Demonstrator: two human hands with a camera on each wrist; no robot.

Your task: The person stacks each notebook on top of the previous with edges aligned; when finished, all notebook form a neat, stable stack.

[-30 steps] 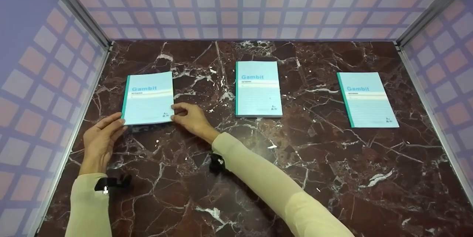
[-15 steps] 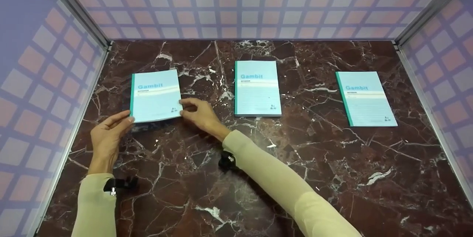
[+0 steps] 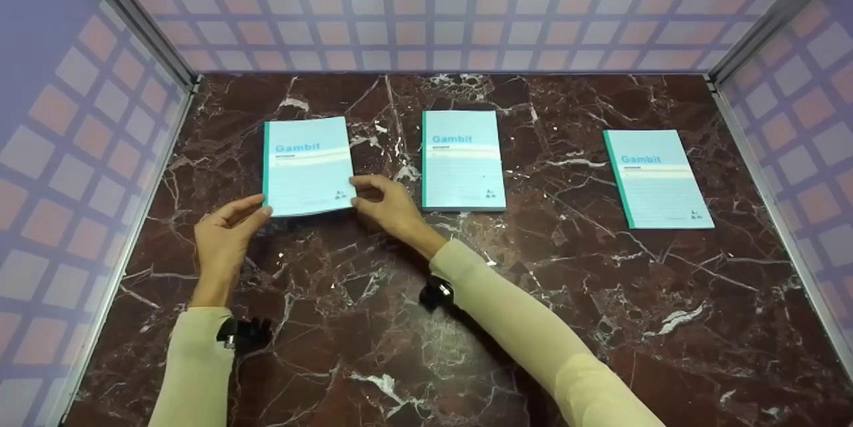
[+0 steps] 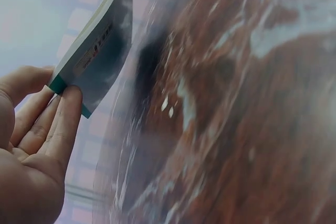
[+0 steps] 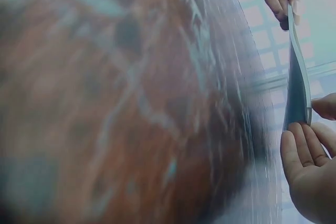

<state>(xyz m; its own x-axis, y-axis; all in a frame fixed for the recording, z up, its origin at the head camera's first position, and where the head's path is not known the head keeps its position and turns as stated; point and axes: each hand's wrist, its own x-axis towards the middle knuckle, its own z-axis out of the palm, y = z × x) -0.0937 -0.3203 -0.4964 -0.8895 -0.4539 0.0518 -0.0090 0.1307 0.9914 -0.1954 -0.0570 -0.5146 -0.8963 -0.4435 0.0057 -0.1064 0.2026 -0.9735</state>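
Observation:
A light-blue "Gambit" notebook (image 3: pixel 308 167) with a green spine is lifted off the table, held between both hands. My left hand (image 3: pixel 226 234) pinches its lower left corner, thumb on the cover and fingers beneath. On the lower right edge, my right hand (image 3: pixel 393 210) grips it the same way. In the left wrist view the notebook's underside (image 4: pixel 107 51) shows, with the left hand (image 4: pixel 42 135) at the green spine. The right wrist view has the notebook (image 5: pixel 297 82) edge-on and slightly bent, the right hand (image 5: pixel 312 156) at its near end.
A second matching notebook (image 3: pixel 463 160) lies at the middle of the dark red marble table (image 3: pixel 373 347), just right of the held one. Another notebook (image 3: pixel 658 179) lies farther right. Checked panels (image 3: pixel 426 14) wall the table at the back and both sides.
Both hands have carried the left notebook rightward and slightly away from me, up off the table and closer to the middle notebook. The other two notebooks have stayed put.

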